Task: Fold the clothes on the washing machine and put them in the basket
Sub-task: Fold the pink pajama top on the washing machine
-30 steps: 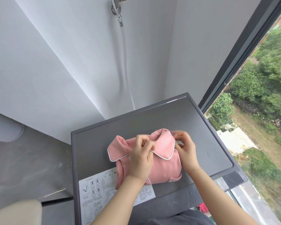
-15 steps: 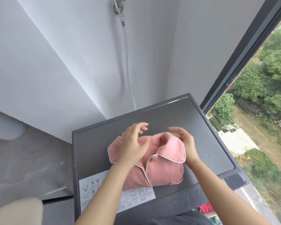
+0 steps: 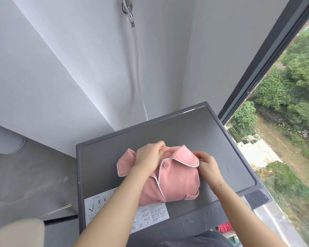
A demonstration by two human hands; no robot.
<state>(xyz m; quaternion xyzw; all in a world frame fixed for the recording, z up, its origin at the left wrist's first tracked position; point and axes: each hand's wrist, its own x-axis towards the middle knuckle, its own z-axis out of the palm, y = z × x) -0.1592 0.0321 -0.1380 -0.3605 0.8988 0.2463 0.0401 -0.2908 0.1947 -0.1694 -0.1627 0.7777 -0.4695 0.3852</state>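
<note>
Lying centre frame on washing machine (image 3: 194, 132): folded pink shirt (image 3: 177, 180). Left hand (image 3: 147, 158) curled, gripping collar; right hand (image 3: 208, 162) pinching collar's right edge.

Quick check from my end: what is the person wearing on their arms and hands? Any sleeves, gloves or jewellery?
Both forearms are bare in the head view, with no sleeves reaching into the frame and no gloves on either hand. The right hand has a thin chain bracelet with a small gold-coloured charm at the wrist. The left hand shows no ring, watch or bracelet.

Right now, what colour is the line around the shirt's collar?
White piping edges the pink shirt; the head view shows it best.
</note>
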